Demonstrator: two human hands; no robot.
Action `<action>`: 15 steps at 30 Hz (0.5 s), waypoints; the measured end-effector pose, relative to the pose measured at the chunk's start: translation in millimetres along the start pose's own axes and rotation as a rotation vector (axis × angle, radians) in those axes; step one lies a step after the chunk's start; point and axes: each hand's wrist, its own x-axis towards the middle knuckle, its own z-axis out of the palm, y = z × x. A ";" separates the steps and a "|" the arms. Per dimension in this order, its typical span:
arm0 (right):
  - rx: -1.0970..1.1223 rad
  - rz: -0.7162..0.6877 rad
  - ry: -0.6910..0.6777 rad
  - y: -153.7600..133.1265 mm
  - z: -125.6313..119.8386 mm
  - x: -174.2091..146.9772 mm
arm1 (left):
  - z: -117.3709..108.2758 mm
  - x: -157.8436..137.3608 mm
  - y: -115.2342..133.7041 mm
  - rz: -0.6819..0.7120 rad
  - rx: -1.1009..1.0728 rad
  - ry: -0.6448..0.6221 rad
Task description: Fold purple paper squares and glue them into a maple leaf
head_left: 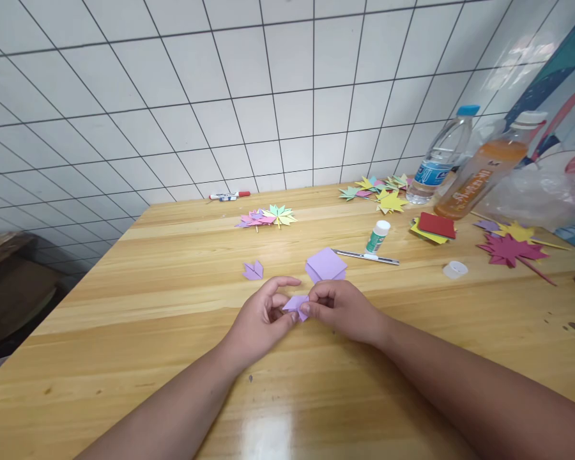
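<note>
Between my two hands is a small folded piece of purple paper point(295, 303), held just above the wooden table. My left hand point(267, 313) grips its lower left side, thumb in front and index finger stretched out away from it. With thumb and bent fingers, my right hand point(338, 308) pinches the right edge. A finished purple folded piece point(253, 270) lies to the left, beyond my left hand. Just past my right hand rests a stack of purple paper squares point(326, 263), partly covered by the fingers.
A glue stick point(377, 237) stands behind a slim metal cutter point(367, 257); a clear cap point(455, 269) lies to the right. Paper leaves point(278, 216), red and yellow paper point(437, 225), a water bottle point(443, 156), an orange drink bottle point(489, 166) and markers point(229, 195) are farther back, near the tiled wall.
</note>
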 end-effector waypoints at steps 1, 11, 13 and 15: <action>0.014 0.004 -0.012 0.4 -0.6 0.3 | -0.1 -0.2 0.1 0.008 -0.009 -0.007; -0.115 -0.165 0.034 1.7 0.3 -1.2 | 1.0 0.2 -2.8 0.028 -0.010 -0.021; -0.137 -0.233 0.105 -1.9 -0.3 -4.1 | 0.1 1.3 -2.7 0.015 -0.029 -0.007; -0.192 -0.328 0.134 -4.8 -1.0 -6.8 | -1.0 2.2 -2.6 0.006 -0.026 0.016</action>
